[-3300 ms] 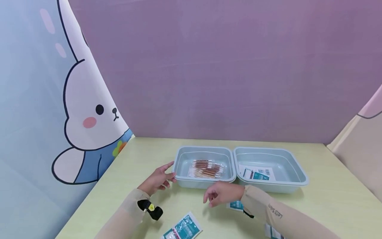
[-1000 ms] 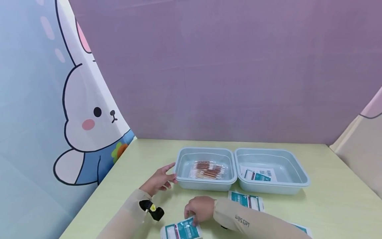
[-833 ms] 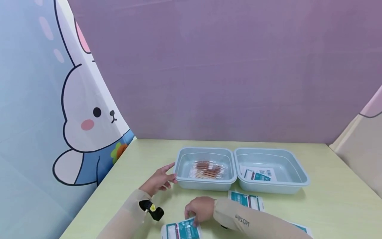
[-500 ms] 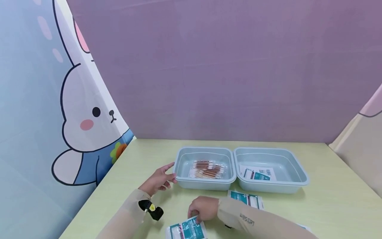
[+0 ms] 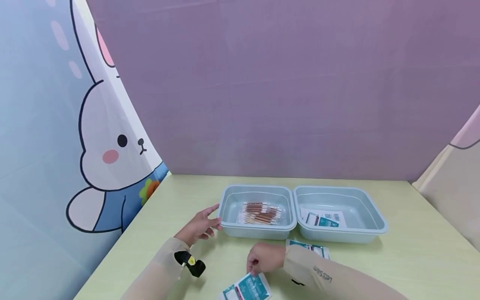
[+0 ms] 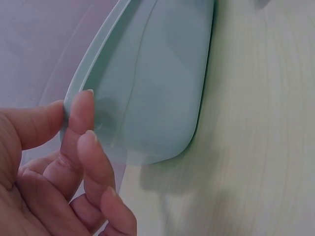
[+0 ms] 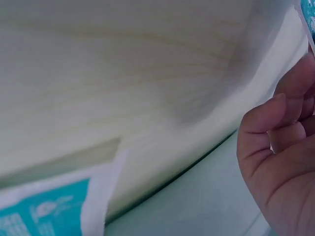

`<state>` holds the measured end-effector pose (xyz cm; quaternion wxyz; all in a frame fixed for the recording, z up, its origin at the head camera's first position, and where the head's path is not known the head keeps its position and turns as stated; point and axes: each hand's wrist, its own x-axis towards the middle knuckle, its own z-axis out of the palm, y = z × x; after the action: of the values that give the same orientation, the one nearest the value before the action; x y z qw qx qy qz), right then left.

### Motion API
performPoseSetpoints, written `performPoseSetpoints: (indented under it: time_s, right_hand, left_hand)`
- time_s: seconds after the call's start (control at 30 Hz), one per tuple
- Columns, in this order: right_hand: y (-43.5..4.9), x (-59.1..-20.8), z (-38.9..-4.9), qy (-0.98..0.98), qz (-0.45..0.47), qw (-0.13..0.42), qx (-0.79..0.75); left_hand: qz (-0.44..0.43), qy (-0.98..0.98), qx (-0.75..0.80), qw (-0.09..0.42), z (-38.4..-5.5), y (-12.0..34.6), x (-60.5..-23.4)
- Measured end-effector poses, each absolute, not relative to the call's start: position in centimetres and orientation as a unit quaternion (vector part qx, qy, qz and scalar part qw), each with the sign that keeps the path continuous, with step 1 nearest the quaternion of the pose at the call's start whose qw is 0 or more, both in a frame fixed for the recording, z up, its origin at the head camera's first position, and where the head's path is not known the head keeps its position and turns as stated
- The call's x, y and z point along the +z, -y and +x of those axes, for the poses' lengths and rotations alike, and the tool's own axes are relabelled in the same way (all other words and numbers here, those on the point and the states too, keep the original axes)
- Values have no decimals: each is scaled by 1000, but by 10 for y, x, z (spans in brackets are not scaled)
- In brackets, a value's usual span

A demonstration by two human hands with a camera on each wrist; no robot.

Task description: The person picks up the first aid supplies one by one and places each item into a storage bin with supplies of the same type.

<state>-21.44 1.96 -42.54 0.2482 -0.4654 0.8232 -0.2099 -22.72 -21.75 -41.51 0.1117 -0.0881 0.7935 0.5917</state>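
Observation:
My left hand is at the left end of the pale blue-green plastic basin. In the left wrist view, its thumb and index finger pinch the basin's rim, with the other fingers loosely bent below. Brown-stemmed cotton swabs in clear packaging lie inside this basin. In front of it my right hand pinches the upper corner of a teal-and-white flat packet, which tilts towards the table's near edge. The packet's lower part runs out of the head view; a sliver shows in the right wrist view.
A second, wider basin stands right beside the first, with a white-and-teal packet inside. Another teal-and-white packet lies on the table before it, partly hidden by my right forearm. A purple backdrop rises behind the table.
My right hand came down to the near packet, took its upper corner, and has moved right with it, turning it slightly. My left hand stays at the basin's rim.

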Motion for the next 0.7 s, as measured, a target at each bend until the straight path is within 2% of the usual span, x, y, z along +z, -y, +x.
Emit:
performPoseSetpoints:
  time_s: [0.23, 0.47, 0.7]
  right_hand:
    - [-31, -423, -216, -814, -485, 214, -238]
    - [-45, -421, -219, -797, -448, 258, -311]
    - [-62, -413, -221, -776, -472, 249, -337]
  left_hand:
    - [-91, -794, 591, 115, -226, 217, -414]
    - [-94, -799, 583, 113, -224, 216, -412]
    - [-92, -799, 584, 112, -223, 217, -412]
